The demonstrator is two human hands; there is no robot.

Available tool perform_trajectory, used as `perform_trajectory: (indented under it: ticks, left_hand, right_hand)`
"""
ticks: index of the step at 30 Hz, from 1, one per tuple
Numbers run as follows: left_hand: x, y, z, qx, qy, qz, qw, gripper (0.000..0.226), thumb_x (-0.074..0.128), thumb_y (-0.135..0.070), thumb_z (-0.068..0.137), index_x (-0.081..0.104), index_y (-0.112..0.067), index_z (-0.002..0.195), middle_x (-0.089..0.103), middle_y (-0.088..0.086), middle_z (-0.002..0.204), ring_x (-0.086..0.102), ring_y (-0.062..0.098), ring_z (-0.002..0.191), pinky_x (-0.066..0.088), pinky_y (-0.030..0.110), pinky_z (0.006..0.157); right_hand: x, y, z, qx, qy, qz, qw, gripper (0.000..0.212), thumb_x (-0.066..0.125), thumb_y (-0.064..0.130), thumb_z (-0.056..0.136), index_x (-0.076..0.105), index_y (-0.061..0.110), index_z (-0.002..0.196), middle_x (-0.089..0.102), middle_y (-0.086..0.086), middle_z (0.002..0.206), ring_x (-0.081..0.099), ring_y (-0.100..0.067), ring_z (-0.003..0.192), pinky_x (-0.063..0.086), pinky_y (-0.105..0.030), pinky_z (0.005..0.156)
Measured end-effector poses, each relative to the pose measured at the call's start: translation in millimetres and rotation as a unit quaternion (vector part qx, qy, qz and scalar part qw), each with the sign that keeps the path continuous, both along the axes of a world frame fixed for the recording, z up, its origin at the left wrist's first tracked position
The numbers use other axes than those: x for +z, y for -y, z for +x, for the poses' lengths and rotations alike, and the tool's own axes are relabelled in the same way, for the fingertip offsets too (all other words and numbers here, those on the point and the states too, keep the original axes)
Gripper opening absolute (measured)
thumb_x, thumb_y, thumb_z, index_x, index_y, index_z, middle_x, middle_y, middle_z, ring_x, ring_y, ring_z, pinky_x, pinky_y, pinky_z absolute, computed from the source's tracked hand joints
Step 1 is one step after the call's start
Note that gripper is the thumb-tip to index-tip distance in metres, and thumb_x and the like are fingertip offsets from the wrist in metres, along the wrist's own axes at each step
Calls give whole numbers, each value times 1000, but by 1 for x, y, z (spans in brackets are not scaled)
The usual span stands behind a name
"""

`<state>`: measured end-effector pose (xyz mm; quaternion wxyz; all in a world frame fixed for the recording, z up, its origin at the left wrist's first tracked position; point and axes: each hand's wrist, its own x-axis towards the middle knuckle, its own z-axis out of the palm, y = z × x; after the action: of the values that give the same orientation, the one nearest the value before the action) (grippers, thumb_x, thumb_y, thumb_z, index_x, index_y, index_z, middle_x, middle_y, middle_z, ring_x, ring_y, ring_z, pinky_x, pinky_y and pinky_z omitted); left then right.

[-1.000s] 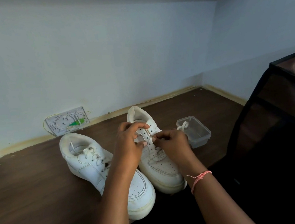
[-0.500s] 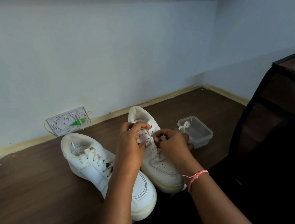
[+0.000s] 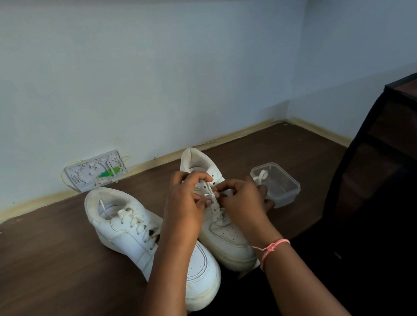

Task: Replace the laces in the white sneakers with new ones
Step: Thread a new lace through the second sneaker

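Head view: left hand and right hand each pinch the lace over the right sneaker, mid-tabletop, beside the left sneaker.

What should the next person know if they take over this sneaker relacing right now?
Left hand: pinching the lace at the right white sneaker's eyelets.
Right hand: pinching the white lace too.
Left white sneaker: beside it on the brown wooden floor, laced.
Clear plastic container: right of the shoes, a coiled white lace inside.
Done: lower eyelets threaded.
Left: upper eyelets still empty. Whether the left sneaker's lace is new, I can't tell.
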<state>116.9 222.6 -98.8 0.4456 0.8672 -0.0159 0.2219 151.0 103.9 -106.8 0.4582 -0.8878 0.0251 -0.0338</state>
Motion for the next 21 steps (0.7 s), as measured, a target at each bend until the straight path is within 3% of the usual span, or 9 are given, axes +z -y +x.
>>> perform_trajectory:
  ticks: [3, 7, 10, 13, 16, 18, 21]
  left_hand:
    - [1, -2, -1, 5, -3, -10, 1000, 48, 77, 4, 75, 64, -32, 103, 51, -10, 116, 65, -5, 74, 48, 7, 64]
    - [1, -6, 0, 38, -7, -39, 999, 31, 84, -15, 73, 59, -20, 91, 61, -3, 101, 65, 9, 80, 53, 23, 68]
    - [-1, -1, 1, 65, -20, 4, 998, 19, 80, -22, 79, 61, -19, 80, 62, -2, 90, 59, 4, 73, 41, 8, 61]
    - [-5, 2, 2, 85, -16, -3, 996, 20, 79, -22, 80, 60, -19, 81, 62, -3, 85, 58, 4, 70, 42, 10, 60]
    - [-10, -3, 5, 88, -32, -67, 993, 23, 80, -19, 79, 58, -22, 83, 66, 1, 81, 66, 15, 71, 59, 37, 64]
    - [-11, -5, 5, 78, -35, -52, 995, 21, 77, -15, 82, 59, -24, 77, 65, 1, 82, 66, 17, 74, 59, 44, 65]
    - [-7, -3, 2, 65, -32, -4, 997, 18, 72, -15, 86, 58, -20, 77, 59, -3, 86, 59, 10, 74, 54, 26, 64]
  right_hand:
    - [5, 5, -4, 3, 27, 1, 1000, 4, 72, 33, 85, 74, 35, 87, 49, 11, 111, 31, -16, 114, 19, -41, 101]
    - [7, 5, -7, 14, 26, 33, 999, 4, 75, 36, 82, 74, 36, 86, 50, 9, 112, 32, -20, 120, 20, -48, 107]
    - [6, 6, -7, 16, 28, 21, 999, 7, 73, 36, 84, 74, 36, 91, 49, 9, 115, 32, -20, 122, 19, -47, 108]
    - [7, 10, -8, 29, 27, 26, 999, 8, 71, 36, 86, 73, 36, 94, 47, 10, 112, 31, -19, 121, 19, -46, 109]
    - [9, 10, -10, 37, 33, 14, 999, 8, 68, 37, 88, 73, 36, 95, 46, 10, 109, 32, -19, 121, 17, -43, 106]
    - [9, 9, -10, 38, 34, 6, 999, 8, 67, 37, 89, 72, 36, 95, 45, 11, 108, 32, -20, 123, 17, -44, 106]
    - [10, 12, -11, 52, 38, -3, 998, 10, 65, 38, 91, 71, 38, 99, 44, 12, 103, 33, -20, 122, 19, -43, 104]
